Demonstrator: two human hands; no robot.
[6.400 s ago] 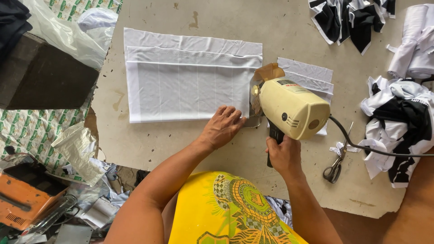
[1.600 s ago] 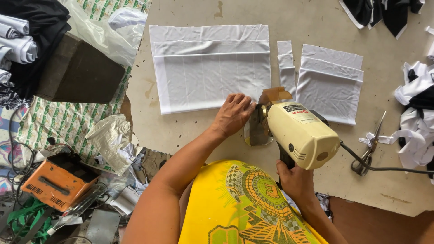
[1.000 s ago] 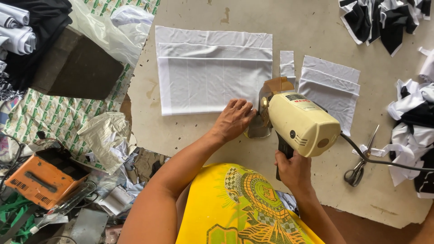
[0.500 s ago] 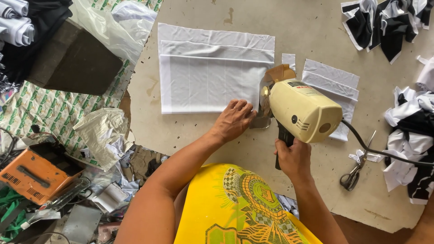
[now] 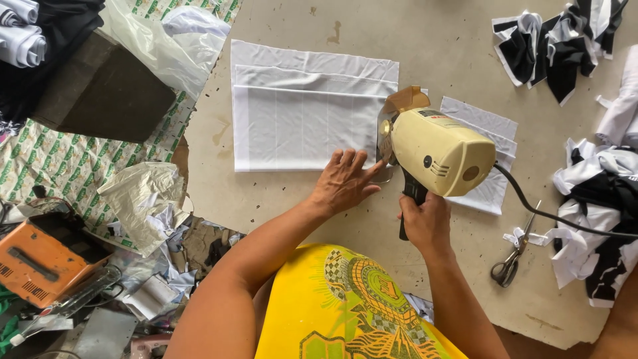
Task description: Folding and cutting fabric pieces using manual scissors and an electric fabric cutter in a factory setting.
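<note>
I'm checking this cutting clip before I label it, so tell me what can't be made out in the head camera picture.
- Blade of the cream electric fabric cutter: hidden by its motor body and amber guard.
- Right hand fingers: wrapped round the black handle, underside unseen.
- White folded fabric panel under the left hand: the edge there is covered.
- Black-handled scissors: blades too small to judge.
- Black and white fabric scraps: cut off by the right edge.
</note>
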